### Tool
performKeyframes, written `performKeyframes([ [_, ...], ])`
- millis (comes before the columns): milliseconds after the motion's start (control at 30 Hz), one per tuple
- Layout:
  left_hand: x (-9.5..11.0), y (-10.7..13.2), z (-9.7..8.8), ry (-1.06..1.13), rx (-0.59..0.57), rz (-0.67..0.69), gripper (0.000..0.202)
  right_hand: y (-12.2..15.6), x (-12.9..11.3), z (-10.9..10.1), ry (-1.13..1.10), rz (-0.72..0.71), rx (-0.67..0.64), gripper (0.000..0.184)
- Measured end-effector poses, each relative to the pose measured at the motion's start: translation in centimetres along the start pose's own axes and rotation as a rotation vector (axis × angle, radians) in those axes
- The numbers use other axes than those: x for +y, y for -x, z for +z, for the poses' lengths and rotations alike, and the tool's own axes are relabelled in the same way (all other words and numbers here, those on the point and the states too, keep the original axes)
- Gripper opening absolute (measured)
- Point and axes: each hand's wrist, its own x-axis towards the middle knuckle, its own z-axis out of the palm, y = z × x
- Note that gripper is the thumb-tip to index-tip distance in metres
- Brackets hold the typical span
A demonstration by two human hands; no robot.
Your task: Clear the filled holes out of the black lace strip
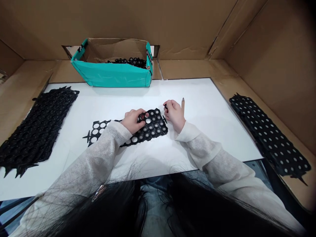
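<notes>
A black rubber sheet point(153, 126) with rows of round holes lies slantwise on the white board in front of me. White shows through the holes on its left part, while grey-centred rings fill many on the right. My left hand point(134, 121) grips the sheet near its middle, thumb and fingers closed about one hole; a reddish fingertip shows through it. Just past the sheet's right end, my right hand point(174, 113) pinches a small black ring point(166, 106). A wooden stick with a dark pointed tip point(183, 104) pokes up behind that hand; whether the hand grips it is hidden.
At the back stands a teal-fronted cardboard box point(118, 75) holding many black rings point(133, 61). A pile of black sheets point(37, 125) lies at left. Ring-filled sheets point(269, 135) are stacked at right. Cardboard walls point(185, 29) enclose the white board point(209, 105).
</notes>
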Motion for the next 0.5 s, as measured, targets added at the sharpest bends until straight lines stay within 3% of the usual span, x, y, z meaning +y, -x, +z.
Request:
performKeyframes([
  [100,0.1,-0.1,0.0,0.086,0.01,-0.02,0.034,0.9,-1.0,0.6,0.099,-0.1,0.039,0.033],
  [267,0.4,-0.2,0.1,0.15,0.062,-0.045,0.037,2.3,-1.8,1.2,0.301,-0.223,-0.123,0.021],
  [400,0.7,-0.1,0.5,-0.049,0.164,-0.014,0.027,2.2,-1.7,1.1,0.456,-0.292,-0.211,0.022],
  [500,0.9,-0.1,0.8,-0.188,0.166,-0.026,0.022,2.1,-1.5,1.2,0.56,-0.285,-0.229,0.025],
])
